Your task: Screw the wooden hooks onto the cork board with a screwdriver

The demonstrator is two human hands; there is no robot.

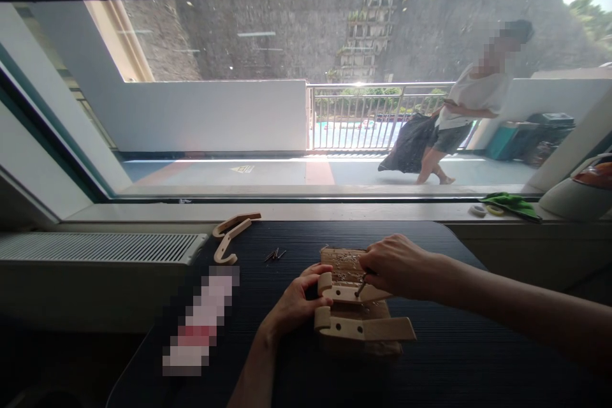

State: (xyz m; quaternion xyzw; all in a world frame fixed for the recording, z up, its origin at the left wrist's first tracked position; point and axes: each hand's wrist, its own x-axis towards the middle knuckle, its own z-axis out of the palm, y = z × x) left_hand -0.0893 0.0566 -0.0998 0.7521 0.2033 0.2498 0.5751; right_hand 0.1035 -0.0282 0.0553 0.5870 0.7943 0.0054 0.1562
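Note:
A pale wooden hook (342,294) lies across a worn wooden board (351,259) pitted with small holes. My left hand (299,299) grips the hook's curled end between thumb and fingers. My right hand (394,262) is closed around a screwdriver (362,284); its handle is hidden in my fist and its thin shaft slants down to one of the hook's holes. Whether a screw sits under the tip I cannot tell. Nearer to me, a second wooden hook (366,327) with two dark holes rests on the board, touched by neither hand.
Several loose screws (275,255) lie left of the board on the dark table (296,370). Further wooden hooks (228,245) are at the table's far left, above a blurred packet (203,325). Behind the windowsill (306,211), a person (471,102) walks outside carrying a black bag.

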